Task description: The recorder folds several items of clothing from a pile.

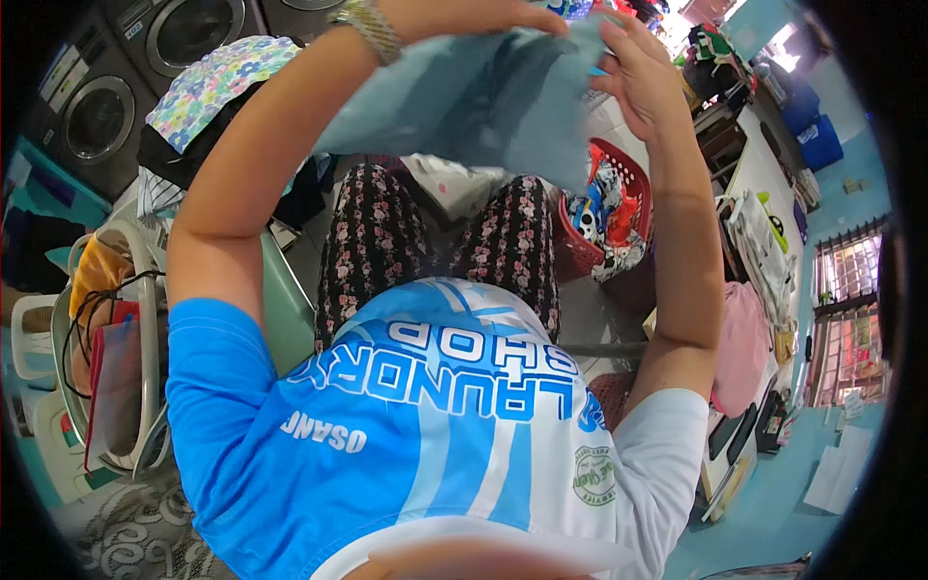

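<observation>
A grey-blue cloth hangs stretched out above my knees, blurred in places. My left hand, partly cut off by the top edge of the view, grips its upper edge. At the cloth's upper right corner my right hand pinches the fabric between thumb and fingers. Below the cloth are my legs in floral trousers. Something white shows between my knees, mostly hidden by the cloth.
A red plastic basket of patterned clothes stands by my right knee. To the left, floral fabric tops a pile before front-loading machines. A chair holds a bag and pouch. A cluttered white table runs along the right.
</observation>
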Tool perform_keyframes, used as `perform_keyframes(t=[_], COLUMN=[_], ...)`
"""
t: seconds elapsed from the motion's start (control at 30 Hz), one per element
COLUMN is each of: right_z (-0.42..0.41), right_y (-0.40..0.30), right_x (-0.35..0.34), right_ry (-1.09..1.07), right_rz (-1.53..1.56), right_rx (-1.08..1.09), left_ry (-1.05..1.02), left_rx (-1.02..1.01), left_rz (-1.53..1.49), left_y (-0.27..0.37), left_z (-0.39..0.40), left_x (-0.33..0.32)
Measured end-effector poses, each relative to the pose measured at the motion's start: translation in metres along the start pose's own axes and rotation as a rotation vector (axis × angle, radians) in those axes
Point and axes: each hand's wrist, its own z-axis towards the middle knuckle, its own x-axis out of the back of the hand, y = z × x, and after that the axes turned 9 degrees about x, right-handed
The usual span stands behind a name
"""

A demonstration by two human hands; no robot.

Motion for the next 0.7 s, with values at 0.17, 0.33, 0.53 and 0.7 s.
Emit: perform_keyframes(t=[0.17,0.33,0.53,0.7], right_z=[-0.016,-0.021,-0.027,-0.027], right_y=[-0.051,-0.039,-0.014,-0.019], right_x=[-0.050,-0.050,-0.050,-0.044], right_ry=[0.001,0.053,0.082,-0.021], right_rz=[-0.186,-0.706,-0.485,-0.160], right_rx=[0.062,0.550,0.599,0.424], left_ry=[-0.029,-0.194,-0.136,-0.314], left_rx=[-0.126,0.094,0.015,0.177], left_rz=[0.168,-0.098,-0.260,-0.174], left_y=[0.052,0.049,0.044,0.040], left_z=[0.013,0.015,0.012,0.015], left_x=[0.007,0.014,0.008,0.018])
